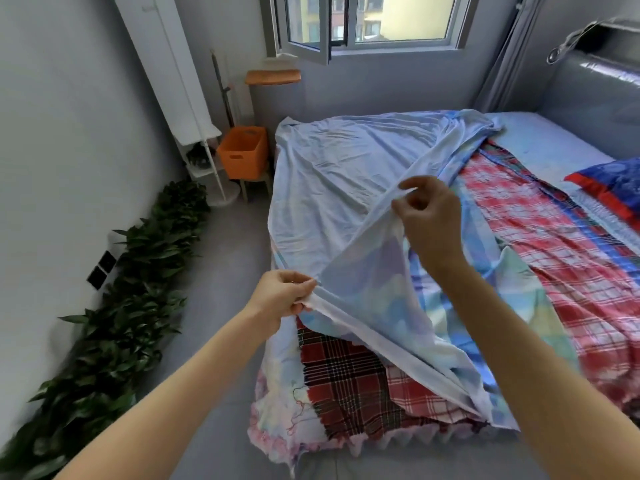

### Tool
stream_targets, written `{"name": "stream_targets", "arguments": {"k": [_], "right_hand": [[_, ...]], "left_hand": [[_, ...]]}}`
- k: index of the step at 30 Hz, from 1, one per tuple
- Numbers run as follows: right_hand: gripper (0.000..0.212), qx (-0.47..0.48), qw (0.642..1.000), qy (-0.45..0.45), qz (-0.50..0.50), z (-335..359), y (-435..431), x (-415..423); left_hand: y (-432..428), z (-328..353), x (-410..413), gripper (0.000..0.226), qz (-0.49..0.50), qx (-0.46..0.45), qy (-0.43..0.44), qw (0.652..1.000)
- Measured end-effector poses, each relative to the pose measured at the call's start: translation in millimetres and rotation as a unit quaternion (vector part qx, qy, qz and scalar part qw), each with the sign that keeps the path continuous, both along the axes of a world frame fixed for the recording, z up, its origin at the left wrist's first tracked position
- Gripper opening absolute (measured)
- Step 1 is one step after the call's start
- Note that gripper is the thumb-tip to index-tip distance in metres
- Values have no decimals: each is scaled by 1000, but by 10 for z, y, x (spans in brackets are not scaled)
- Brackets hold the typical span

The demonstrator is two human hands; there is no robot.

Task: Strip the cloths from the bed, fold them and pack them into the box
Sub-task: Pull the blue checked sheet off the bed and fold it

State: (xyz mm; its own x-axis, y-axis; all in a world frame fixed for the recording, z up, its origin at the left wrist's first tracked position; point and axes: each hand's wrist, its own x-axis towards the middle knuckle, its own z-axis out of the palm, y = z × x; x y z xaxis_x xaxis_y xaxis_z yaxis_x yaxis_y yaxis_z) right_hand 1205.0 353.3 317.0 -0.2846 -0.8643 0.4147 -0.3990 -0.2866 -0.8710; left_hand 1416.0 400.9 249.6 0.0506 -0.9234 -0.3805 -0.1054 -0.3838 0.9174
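At the foot of the bed (543, 140), we see the left hand (282, 297) pinching the hem of a thin, pale blue sheet (346, 161) between thumb and curled fingers, the right hand (431, 223) pinching the same hem farther up and to its right. The edge runs taut between the two hands; below it the fabric hangs in a soft, half-translucent fold. Directly under the left hand lies a dark red-and-black plaid cloth (346, 375), coarse-woven, over a pastel cloth (277, 410) whose pink ruffled hem overhangs the bed's near edge. Right of the right hand spreads a creased red-and-white checked cloth (554, 244), reaching towards a blue-and-red pillow (616, 181). Beyond both hands the sheet lies wrinkled across the bed's far left corner. Left of the left hand a strip of grey floor (225, 258) runs along the bed, edged by leafy green plants (138, 271) against the wall. Ahead and left of the hands, past the sheet, the orange plastic box (244, 154) stands open-topped on a small stool (258, 183), beside a white rack (207, 168). Farthest off we find a padded grey headboard (588, 95) and a window (381, 22) with one pane swung open.
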Motion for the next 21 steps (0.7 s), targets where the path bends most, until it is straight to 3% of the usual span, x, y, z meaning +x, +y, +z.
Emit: {"name": "stream_targets", "arguments": {"k": [3,5,9,13,16,19,21], "right_hand": [[23,-80,993,-46,-74,555,-288,-395],[23,-114,993,-8,-23,705,-284,-249],[6,-64,977,149,138,126,60,416],[13,-14,969,102,226,-480,404,604],[11,-43,958,126,253,-645,529,668],[12,-114,938,190,268,-712,588,722],[8,-146,917,243,280,-750,617,710]], "left_hand": [[-37,0,202,7,35,27,-11,999],[-91,69,277,10,34,24,2,999],[-136,293,178,6,-48,10,26,998],[-26,358,6,16,-57,40,70,995],[44,335,-59,32,-12,86,78,993],[115,333,-103,33,-1,109,71,992],[137,323,-104,19,-5,125,56,991]]}}
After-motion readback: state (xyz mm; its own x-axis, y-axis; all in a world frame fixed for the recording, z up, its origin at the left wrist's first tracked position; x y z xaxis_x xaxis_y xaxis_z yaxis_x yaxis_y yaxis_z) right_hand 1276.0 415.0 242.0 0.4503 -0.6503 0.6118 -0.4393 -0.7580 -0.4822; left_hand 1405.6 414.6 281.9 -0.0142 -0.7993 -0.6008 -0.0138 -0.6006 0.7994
